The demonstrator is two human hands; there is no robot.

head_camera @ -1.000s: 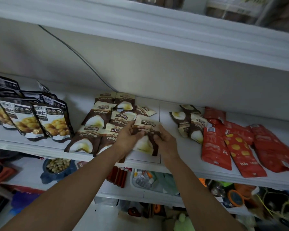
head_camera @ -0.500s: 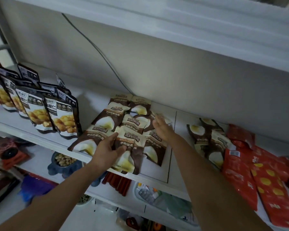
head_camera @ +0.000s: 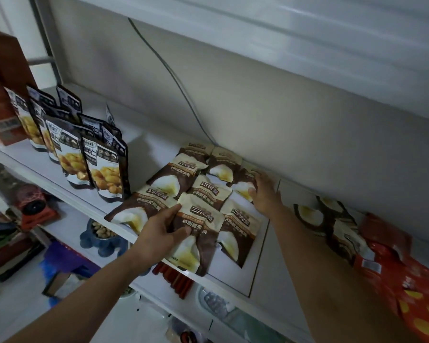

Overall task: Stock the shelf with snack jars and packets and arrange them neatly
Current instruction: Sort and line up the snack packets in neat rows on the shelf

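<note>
Probably light, soft and slippery, so best pinched at a flat edge: front packet [head_camera: 201, 219] clasped under the fingers of the left hand [head_camera: 156, 233], rear packet [head_camera: 243, 180] beneath the fingertips of the right hand [head_camera: 264, 196], hold unclear.

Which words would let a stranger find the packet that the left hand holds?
On the white shelf, find the brown-and-cream packets lying flat in the middle. Take the front one. It lies nearest, jutting over the front edge, held by the left hand.
</note>
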